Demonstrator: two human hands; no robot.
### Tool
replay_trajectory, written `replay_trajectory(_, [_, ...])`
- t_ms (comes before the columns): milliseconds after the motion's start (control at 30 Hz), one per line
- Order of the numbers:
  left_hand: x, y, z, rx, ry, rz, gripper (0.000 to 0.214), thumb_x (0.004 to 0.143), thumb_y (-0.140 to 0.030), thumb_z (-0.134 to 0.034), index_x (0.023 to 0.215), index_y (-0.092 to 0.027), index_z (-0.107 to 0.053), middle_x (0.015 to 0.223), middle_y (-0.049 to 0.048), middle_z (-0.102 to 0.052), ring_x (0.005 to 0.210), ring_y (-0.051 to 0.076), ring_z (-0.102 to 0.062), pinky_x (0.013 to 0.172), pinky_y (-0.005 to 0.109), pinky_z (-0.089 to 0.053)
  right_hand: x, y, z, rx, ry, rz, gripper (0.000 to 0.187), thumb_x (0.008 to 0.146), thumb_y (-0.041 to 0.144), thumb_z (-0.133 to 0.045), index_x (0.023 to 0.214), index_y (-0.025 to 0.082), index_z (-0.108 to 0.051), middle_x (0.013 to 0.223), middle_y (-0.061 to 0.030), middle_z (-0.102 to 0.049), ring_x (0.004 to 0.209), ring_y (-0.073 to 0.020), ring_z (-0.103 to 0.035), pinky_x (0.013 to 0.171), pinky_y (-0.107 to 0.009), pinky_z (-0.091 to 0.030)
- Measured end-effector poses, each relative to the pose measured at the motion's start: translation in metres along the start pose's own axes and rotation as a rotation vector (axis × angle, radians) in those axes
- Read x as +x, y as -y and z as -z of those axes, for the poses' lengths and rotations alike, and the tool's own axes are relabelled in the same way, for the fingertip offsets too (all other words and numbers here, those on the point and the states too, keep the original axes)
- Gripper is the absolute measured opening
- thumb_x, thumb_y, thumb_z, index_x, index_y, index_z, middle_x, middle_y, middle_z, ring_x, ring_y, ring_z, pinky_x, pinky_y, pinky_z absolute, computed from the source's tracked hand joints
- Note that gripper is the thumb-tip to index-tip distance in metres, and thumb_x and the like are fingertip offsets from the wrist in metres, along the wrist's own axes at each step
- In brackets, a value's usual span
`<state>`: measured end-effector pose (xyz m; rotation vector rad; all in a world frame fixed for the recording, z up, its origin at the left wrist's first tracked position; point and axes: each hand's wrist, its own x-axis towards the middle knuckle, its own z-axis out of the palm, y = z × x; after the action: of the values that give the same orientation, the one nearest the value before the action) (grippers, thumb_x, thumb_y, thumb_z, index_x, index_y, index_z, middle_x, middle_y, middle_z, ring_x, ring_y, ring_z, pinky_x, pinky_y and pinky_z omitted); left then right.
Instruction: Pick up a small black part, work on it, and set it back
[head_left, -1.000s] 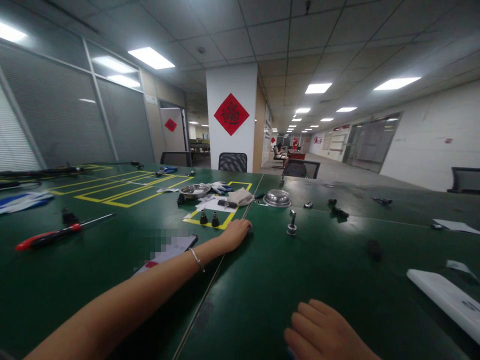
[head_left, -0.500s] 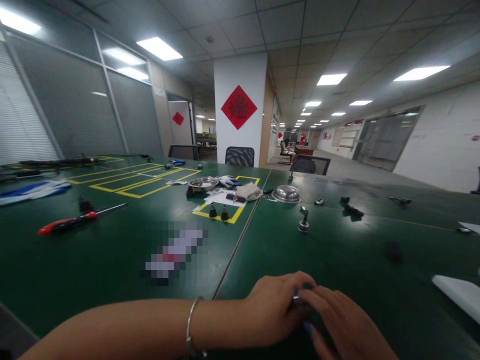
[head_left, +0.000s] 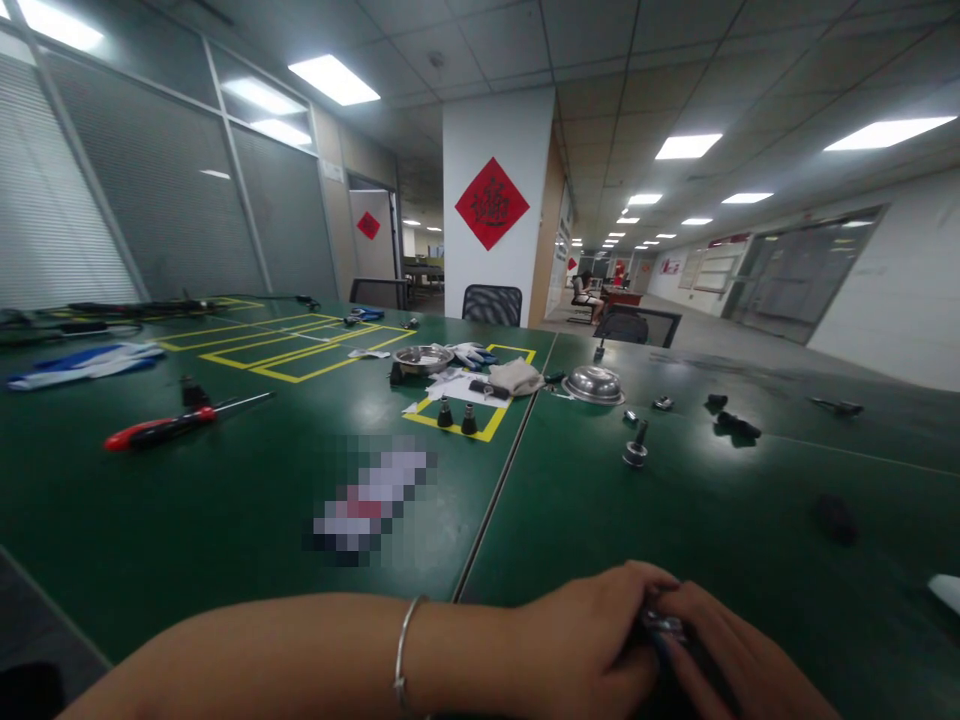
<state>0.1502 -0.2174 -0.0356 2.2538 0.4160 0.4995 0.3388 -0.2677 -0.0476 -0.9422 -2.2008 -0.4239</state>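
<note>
My left hand [head_left: 585, 640] and my right hand [head_left: 731, 655] meet at the near edge of the green table [head_left: 225, 510]. Together their curled fingers close on a small dark part with a shiny metal piece [head_left: 661, 628]; most of it is hidden between the hands. A thin bracelet [head_left: 403, 650] circles my left wrist. Farther out on the table stands a small metal fitting [head_left: 635, 446], and two small black cone-shaped parts [head_left: 456, 414] sit by a yellow taped box.
A red-handled screwdriver [head_left: 176, 424] lies at the left. A phone [head_left: 375, 495] lies in the middle. Two metal bowls [head_left: 594, 383], gloves and a cloth [head_left: 516, 375] sit farther back. Small black parts [head_left: 735, 424] are scattered right. Chairs stand beyond the far edge.
My left hand has come back from the middle of the table to the near edge and joined my right hand on the small part. The view has drifted left.
</note>
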Motion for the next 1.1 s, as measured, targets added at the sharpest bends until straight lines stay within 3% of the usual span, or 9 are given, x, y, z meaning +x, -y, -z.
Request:
replay_trajectory(167, [0.004,0.004,-0.001,0.105,-0.068,0.031,0.03,0.084,-0.01,-0.053,0.113,-0.012,-0.057,0.111,0.0128,-0.064,0.106,0.026,-0.06,0.095,0.038,-0.045,0.004,0.002,0.003,0.003,-0.006,-0.007,0.023,0.097,0.015,-0.029,0.102,0.022,-0.05,0.076,-0.0016,-0.065,0.069,-0.0131,-0.069,0.064,-0.017,-0.054])
replay_trajectory(333, [0.004,0.013,-0.004,0.076,-0.106,0.159,0.028,0.079,-0.021,-0.064,0.106,-0.017,-0.06,0.096,0.0063,-0.07,0.085,0.023,-0.067,0.071,0.031,-0.052,0.002,0.003,0.008,-0.102,-0.07,-0.014,0.024,0.091,0.013,-0.036,0.108,0.02,-0.051,0.088,-0.0061,-0.067,0.077,-0.019,-0.068,0.068,-0.025,-0.055])
replay_trajectory(433, [0.002,0.014,-0.005,0.053,-0.112,0.099,0.027,0.079,-0.024,-0.066,0.104,-0.018,-0.061,0.1,0.0054,-0.07,0.094,0.024,-0.066,0.089,0.036,-0.048,0.003,0.005,0.009,-0.119,-0.073,0.025,0.022,0.089,0.012,-0.036,0.102,0.021,-0.052,0.081,-0.0047,-0.066,0.07,-0.0187,-0.067,0.062,-0.026,-0.053])
replay_trajectory(533, [0.002,0.015,-0.007,0.024,-0.181,0.013,0.046,0.075,-0.022,-0.07,0.118,-0.018,-0.054,0.116,0.0087,-0.065,0.112,0.026,-0.057,0.103,0.042,-0.038,0.007,0.008,0.009,-0.097,-0.04,0.049,0.019,0.087,0.01,-0.036,0.091,0.022,-0.05,0.072,-0.0024,-0.062,0.062,-0.0168,-0.064,0.059,-0.025,-0.051])
replay_trajectory(667, [0.006,0.019,-0.014,-0.187,-0.278,0.046,0.086,0.069,-0.009,-0.07,0.141,-0.02,-0.023,0.102,0.0056,-0.065,0.09,0.019,-0.063,0.082,0.034,-0.051,0.01,0.009,0.005,-0.042,-0.006,0.043,0.023,0.086,0.006,-0.034,0.093,0.021,-0.05,0.072,-0.002,-0.061,0.06,-0.0153,-0.061,0.056,-0.024,-0.049])
replay_trajectory(833, [0.008,0.02,-0.016,-0.355,-0.289,0.069,0.095,0.068,-0.007,-0.07,0.143,-0.023,-0.015,0.103,0.0056,-0.064,0.083,0.017,-0.064,0.077,0.031,-0.052,0.005,0.005,0.0,-0.022,0.017,0.035,0.023,0.09,0.007,-0.033,0.099,0.02,-0.05,0.078,-0.003,-0.062,0.063,-0.0149,-0.061,0.059,-0.023,-0.05])
replay_trajectory(933, [0.008,0.019,-0.015,-0.388,-0.273,0.088,0.098,0.067,-0.008,-0.071,0.145,-0.02,-0.013,0.093,0.0035,-0.067,0.08,0.017,-0.064,0.077,0.032,-0.051,0.002,0.004,-0.003,-0.034,0.045,0.034,0.024,0.092,0.008,-0.03,0.099,0.02,-0.05,0.077,-0.0029,-0.061,0.06,-0.0147,-0.06,0.055,-0.023,-0.049])
replay_trajectory(1100, [0.01,0.02,-0.013,-0.51,-0.239,0.147,0.101,0.064,-0.011,-0.075,0.144,-0.021,-0.013,0.087,0.0009,-0.066,0.076,0.015,-0.063,0.074,0.03,-0.05,0.006,0.006,-0.003,-0.086,0.026,0.041,0.024,0.092,0.008,-0.031,0.09,0.02,-0.051,0.072,-0.0026,-0.06,0.057,-0.0156,-0.059,0.053,-0.024,-0.046])
